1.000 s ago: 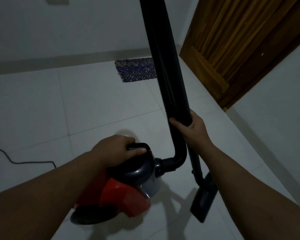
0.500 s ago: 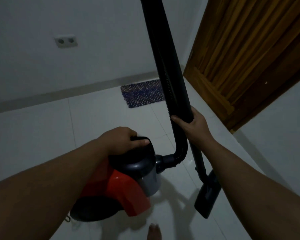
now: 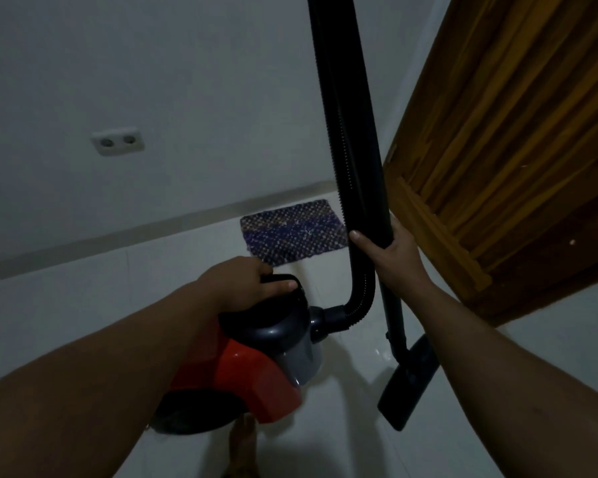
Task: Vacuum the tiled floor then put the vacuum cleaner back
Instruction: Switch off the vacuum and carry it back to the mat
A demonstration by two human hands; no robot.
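Note:
A red and grey canister vacuum cleaner point(image 3: 256, 377) hangs above the white tiled floor point(image 3: 83, 322), carried by its black top handle. My left hand point(image 3: 246, 284) is closed around that handle. My right hand point(image 3: 390, 251) grips the black hose and wand point(image 3: 349, 132) together, held upright. The ribbed hose curves down into the canister's front. The black floor nozzle point(image 3: 408, 381) hangs at the wand's lower end, just above the tiles to the right of the canister.
A wooden door point(image 3: 515, 150) stands close on the right. A blue woven mat point(image 3: 294, 232) lies by the far white wall, which carries a double socket point(image 3: 118, 141). My bare foot point(image 3: 242, 446) shows below the canister.
The view has lifted and moved closer to the far wall and mat. Both hands keep their grips; the canister has risen slightly. The power cord seen on the floor is out of view.

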